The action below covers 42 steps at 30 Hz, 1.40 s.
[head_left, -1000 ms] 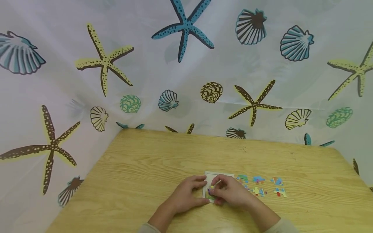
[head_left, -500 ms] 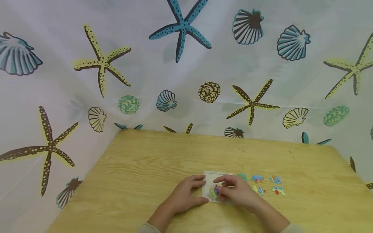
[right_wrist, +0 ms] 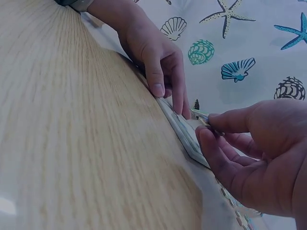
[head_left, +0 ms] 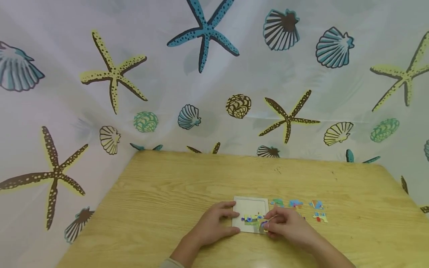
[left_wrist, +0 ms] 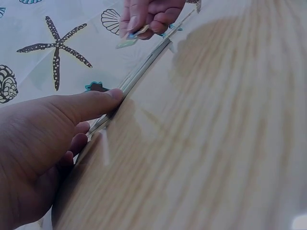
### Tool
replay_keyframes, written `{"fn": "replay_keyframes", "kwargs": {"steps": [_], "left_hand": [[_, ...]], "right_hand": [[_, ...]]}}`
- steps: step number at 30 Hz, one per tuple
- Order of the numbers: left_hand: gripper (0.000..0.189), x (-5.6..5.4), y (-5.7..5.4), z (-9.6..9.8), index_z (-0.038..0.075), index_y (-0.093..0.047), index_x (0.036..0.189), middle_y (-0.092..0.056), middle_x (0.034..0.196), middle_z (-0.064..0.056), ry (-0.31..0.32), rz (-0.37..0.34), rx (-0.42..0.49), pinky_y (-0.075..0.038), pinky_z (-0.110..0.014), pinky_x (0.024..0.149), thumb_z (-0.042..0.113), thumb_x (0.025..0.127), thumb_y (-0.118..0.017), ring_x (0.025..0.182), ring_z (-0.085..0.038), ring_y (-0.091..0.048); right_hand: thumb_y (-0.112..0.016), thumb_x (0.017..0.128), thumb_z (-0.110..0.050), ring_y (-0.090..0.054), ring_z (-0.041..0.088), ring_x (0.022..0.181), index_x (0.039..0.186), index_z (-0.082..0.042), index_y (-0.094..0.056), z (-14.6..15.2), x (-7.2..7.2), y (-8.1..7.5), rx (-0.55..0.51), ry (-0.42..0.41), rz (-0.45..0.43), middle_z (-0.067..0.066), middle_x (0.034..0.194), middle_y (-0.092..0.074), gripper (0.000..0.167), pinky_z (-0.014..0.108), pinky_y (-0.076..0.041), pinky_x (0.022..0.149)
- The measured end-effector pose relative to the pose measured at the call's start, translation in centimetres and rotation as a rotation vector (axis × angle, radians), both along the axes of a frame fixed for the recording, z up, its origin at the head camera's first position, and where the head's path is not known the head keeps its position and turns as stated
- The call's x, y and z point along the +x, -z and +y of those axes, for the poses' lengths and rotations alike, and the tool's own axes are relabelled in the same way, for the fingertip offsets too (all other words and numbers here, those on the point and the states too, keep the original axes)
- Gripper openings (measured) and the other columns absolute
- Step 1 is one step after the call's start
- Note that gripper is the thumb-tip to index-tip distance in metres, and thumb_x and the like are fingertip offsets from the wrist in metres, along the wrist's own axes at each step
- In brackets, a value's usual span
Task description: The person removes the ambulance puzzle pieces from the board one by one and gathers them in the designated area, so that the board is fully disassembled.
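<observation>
A pale, shallow puzzle tray [head_left: 249, 205] lies flat on the table, with yellow, green and blue puzzle pieces [head_left: 248, 219] in its lower part. My left hand [head_left: 214, 225] rests at its left side, thumb near the front corner and straight fingers on the left border. In the left wrist view, that thumb [left_wrist: 112, 96] presses the edge. Over the tray's front right corner, my right hand [head_left: 289, 225] pinches a jigsaw piece [head_left: 262, 224] between thumb and index finger. The right wrist view shows this piece [right_wrist: 204, 117] edge-on and tilted above the tray.
Right of the tray lie several loose jigsaw pieces: a green one [head_left: 277, 202], a blue one [head_left: 295, 203], an orange and blue one [head_left: 316, 204] and one with red [head_left: 320, 217]. My right hand partly hides others. Patterned cloth [head_left: 201, 85] stands behind the wooden table [head_left: 174, 178].
My right hand has moved rightward from the tray's left half to its front right corner, holding a piece. Yellow and blue pieces inside the tray now show. My left hand stays put.
</observation>
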<state>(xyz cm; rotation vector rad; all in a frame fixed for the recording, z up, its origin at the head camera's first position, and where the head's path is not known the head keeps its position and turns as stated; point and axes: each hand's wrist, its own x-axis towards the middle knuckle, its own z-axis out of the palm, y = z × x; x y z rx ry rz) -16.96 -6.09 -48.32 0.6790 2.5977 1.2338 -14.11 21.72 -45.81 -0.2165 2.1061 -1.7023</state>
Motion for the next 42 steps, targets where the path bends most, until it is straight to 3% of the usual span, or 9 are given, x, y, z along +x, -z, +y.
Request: {"fn": "replay_keyframes", "kwargs": {"steps": [10, 15, 22, 24, 27, 33, 39, 42], "left_hand": [[0.037, 0.3, -0.2, -0.2, 0.017, -0.076, 0.113, -0.049, 0.151, 0.001, -0.001, -0.037, 0.016, -0.031, -0.060, 0.117, 0.037, 0.083, -0.081, 0.144, -0.034, -0.039], [0.036, 0.4, -0.3, -0.6, 0.017, -0.076, 0.113, -0.049, 0.152, 0.001, -0.003, -0.029, 0.010, -0.030, -0.061, 0.117, 0.037, 0.083, -0.081, 0.145, -0.035, -0.038], [0.036, 0.3, 0.0, -0.8, 0.018, -0.075, 0.113, -0.048, 0.152, 0.002, 0.014, -0.036, 0.022, -0.030, -0.060, 0.117, 0.037, 0.083, -0.081, 0.145, -0.034, -0.037], [0.036, 0.2, 0.2, -0.8, 0.018, -0.075, 0.113, -0.048, 0.152, 0.003, 0.018, -0.031, 0.017, -0.031, -0.060, 0.117, 0.038, 0.084, -0.081, 0.145, -0.034, -0.037], [0.036, 0.1, 0.3, -0.8, 0.019, -0.075, 0.114, -0.048, 0.152, 0.003, 0.019, -0.027, 0.015, -0.031, -0.059, 0.117, 0.039, 0.084, -0.081, 0.145, -0.033, -0.037], [0.036, 0.1, 0.3, -0.7, 0.018, -0.075, 0.114, -0.048, 0.152, 0.001, 0.020, -0.015, 0.021, -0.032, -0.059, 0.116, 0.039, 0.084, -0.080, 0.144, -0.034, -0.039], [0.035, 0.2, 0.2, -0.6, 0.019, -0.076, 0.113, -0.049, 0.151, 0.001, 0.016, -0.005, 0.009, -0.033, -0.058, 0.116, 0.039, 0.084, -0.080, 0.143, -0.033, -0.040], [0.036, 0.2, 0.1, -0.5, 0.019, -0.076, 0.114, -0.049, 0.152, 0.002, 0.013, -0.013, 0.008, -0.032, -0.057, 0.117, 0.038, 0.084, -0.080, 0.144, -0.032, -0.039]], "right_hand": [[-0.072, 0.092, -0.015, -0.068, 0.019, 0.083, 0.116, 0.010, -0.059, 2.5, 1.1, 0.0, 0.075, 0.043, 0.023, 0.011, 0.095, -0.063, 0.036, 0.030, -0.062, 0.074], [-0.072, 0.091, -0.009, -0.067, 0.017, 0.078, 0.112, 0.008, -0.062, 2.5, 1.4, 0.1, 0.165, 0.053, 0.079, 0.011, 0.092, -0.062, 0.028, 0.027, -0.061, 0.068], [-0.081, 0.081, -0.011, -0.057, 0.012, 0.076, 0.096, -0.009, -0.069, 0.6, 2.0, -0.7, 0.573, 0.209, 0.228, 0.000, 0.087, -0.062, 0.019, 0.023, -0.049, 0.065], [-0.081, 0.080, -0.009, -0.056, 0.012, 0.075, 0.095, -0.011, -0.069, 0.1, 2.2, -1.0, 0.605, 0.220, 0.250, -0.001, 0.086, -0.060, 0.019, 0.023, -0.049, 0.064], [-0.079, 0.082, -0.009, -0.057, 0.012, 0.074, 0.097, -0.011, -0.068, -0.8, 2.0, -1.4, 0.578, 0.198, 0.276, 0.000, 0.086, -0.060, 0.018, 0.022, -0.049, 0.062], [-0.073, 0.091, -0.015, -0.064, 0.013, 0.076, 0.109, -0.007, -0.069, -2.3, 0.7, -2.0, 0.417, 0.105, 0.256, 0.003, 0.093, -0.065, 0.020, 0.023, -0.051, 0.057], [-0.064, 0.097, -0.012, -0.069, 0.021, 0.085, 0.126, 0.004, -0.061, -3.8, -0.4, -1.3, 0.169, 0.035, 0.173, 0.016, 0.110, -0.065, 0.034, 0.026, -0.057, 0.068], [-0.061, 0.098, -0.010, -0.069, 0.020, 0.086, 0.128, 0.006, -0.059, -4.4, -0.9, -0.6, 0.131, 0.019, 0.157, 0.018, 0.112, -0.064, 0.034, 0.026, -0.058, 0.071]]}}
